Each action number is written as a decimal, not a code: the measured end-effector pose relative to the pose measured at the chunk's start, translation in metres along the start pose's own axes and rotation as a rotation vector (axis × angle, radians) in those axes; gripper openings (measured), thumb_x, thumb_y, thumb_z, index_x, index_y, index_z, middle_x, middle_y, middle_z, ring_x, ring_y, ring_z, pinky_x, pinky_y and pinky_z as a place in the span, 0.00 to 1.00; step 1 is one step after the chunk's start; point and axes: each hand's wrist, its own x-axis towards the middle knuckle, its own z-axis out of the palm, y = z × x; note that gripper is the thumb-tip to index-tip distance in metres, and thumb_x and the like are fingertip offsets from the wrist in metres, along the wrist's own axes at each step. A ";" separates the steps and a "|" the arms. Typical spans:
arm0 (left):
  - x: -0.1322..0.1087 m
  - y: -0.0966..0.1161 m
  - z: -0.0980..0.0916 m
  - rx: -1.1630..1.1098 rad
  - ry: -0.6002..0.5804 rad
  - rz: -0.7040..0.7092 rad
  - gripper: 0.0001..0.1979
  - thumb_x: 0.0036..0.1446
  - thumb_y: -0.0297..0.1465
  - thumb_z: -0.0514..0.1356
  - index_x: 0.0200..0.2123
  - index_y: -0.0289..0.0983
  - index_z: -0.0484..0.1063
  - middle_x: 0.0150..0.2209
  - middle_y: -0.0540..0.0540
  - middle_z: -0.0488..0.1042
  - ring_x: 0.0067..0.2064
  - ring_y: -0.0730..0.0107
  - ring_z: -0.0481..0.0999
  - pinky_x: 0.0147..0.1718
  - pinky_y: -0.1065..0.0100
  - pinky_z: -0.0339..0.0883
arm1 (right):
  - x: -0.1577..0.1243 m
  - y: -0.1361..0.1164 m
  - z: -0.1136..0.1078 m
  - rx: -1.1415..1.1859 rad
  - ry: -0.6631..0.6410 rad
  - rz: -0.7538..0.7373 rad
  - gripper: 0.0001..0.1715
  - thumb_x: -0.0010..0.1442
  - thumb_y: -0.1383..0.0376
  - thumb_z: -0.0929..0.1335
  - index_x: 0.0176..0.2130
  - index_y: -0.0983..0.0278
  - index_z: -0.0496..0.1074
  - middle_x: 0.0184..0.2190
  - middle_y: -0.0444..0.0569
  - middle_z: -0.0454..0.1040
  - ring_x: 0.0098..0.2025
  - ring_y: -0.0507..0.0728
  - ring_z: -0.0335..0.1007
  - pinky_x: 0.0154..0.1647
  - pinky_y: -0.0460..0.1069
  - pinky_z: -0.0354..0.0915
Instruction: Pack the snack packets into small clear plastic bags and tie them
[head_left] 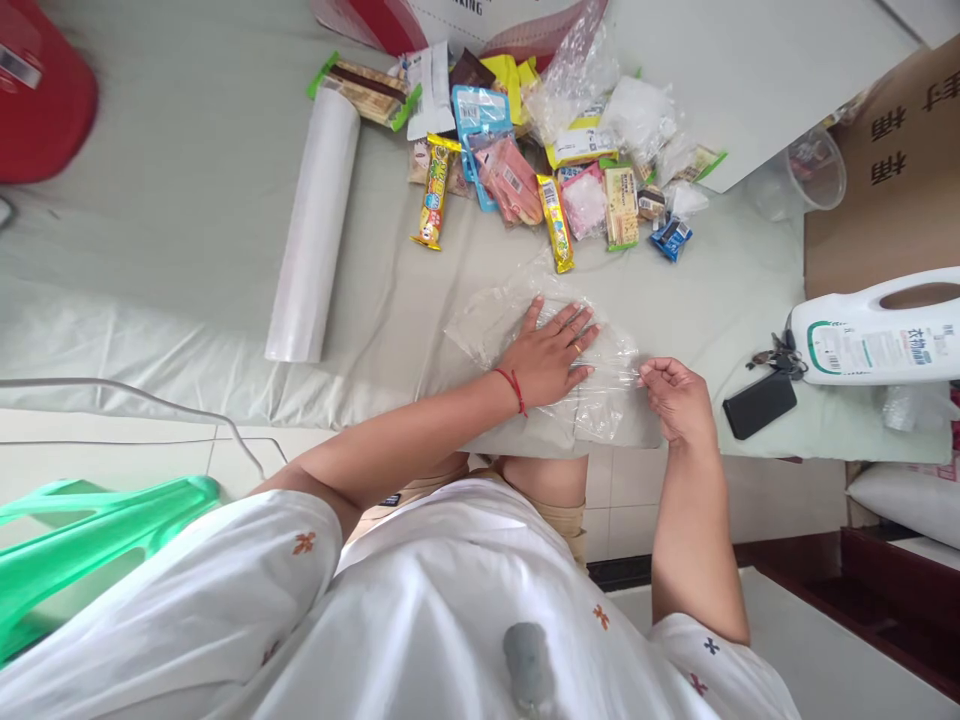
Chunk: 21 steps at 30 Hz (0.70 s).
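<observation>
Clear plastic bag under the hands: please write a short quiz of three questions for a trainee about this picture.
1. True or false: the left hand lies flat, palm down, on the clear plastic bag.
2. What does the right hand do? A) pinches the bag's edge B) holds the black phone C) lifts the white roll
3. Fill in: the white detergent bottle lies on its ____.

Key
1. True.
2. A. The fingertips close on the bag's right edge; the phone lies apart, further right.
3. Side, beside the phone and keys.
</observation>
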 end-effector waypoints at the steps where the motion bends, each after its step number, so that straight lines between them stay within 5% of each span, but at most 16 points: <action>1: 0.000 0.000 0.000 -0.001 -0.003 -0.002 0.31 0.74 0.44 0.49 0.75 0.40 0.59 0.78 0.39 0.54 0.79 0.49 0.51 0.75 0.29 0.34 | -0.002 0.002 0.001 0.015 0.000 0.005 0.23 0.46 0.49 0.79 0.35 0.60 0.73 0.25 0.42 0.71 0.18 0.46 0.46 0.19 0.47 0.43; 4: 0.000 0.001 -0.001 -0.002 -0.008 -0.003 0.32 0.75 0.45 0.49 0.75 0.40 0.58 0.78 0.39 0.53 0.79 0.49 0.51 0.75 0.29 0.33 | -0.009 0.006 0.002 0.021 0.053 -0.019 0.22 0.48 0.50 0.78 0.35 0.60 0.74 0.24 0.42 0.70 0.19 0.47 0.48 0.19 0.47 0.44; 9: -0.001 0.002 -0.001 -0.005 0.010 -0.003 0.37 0.72 0.54 0.49 0.75 0.39 0.59 0.78 0.37 0.53 0.79 0.46 0.51 0.74 0.27 0.31 | -0.019 0.008 0.008 -0.166 0.231 -0.265 0.19 0.58 0.48 0.74 0.40 0.60 0.75 0.31 0.47 0.76 0.27 0.52 0.64 0.26 0.47 0.58; 14: 0.000 0.001 0.001 0.004 -0.007 -0.005 0.39 0.70 0.54 0.52 0.75 0.40 0.58 0.78 0.37 0.52 0.80 0.46 0.49 0.74 0.27 0.29 | -0.025 0.004 0.017 0.098 0.130 0.020 0.35 0.52 0.39 0.76 0.48 0.60 0.74 0.35 0.48 0.80 0.20 0.48 0.51 0.17 0.46 0.45; 17: 0.000 0.000 0.002 0.006 -0.014 -0.006 0.39 0.70 0.54 0.53 0.76 0.39 0.57 0.79 0.37 0.51 0.80 0.46 0.48 0.74 0.27 0.28 | -0.030 0.003 0.016 0.117 0.027 0.177 0.43 0.38 0.47 0.83 0.49 0.61 0.75 0.29 0.44 0.79 0.19 0.46 0.48 0.17 0.45 0.41; 21: 0.001 0.000 0.001 0.007 -0.034 -0.015 0.40 0.70 0.55 0.52 0.76 0.39 0.56 0.79 0.37 0.50 0.80 0.45 0.48 0.74 0.28 0.27 | -0.035 0.008 0.010 0.090 0.042 0.174 0.35 0.32 0.51 0.85 0.38 0.64 0.78 0.24 0.41 0.74 0.19 0.45 0.49 0.18 0.45 0.42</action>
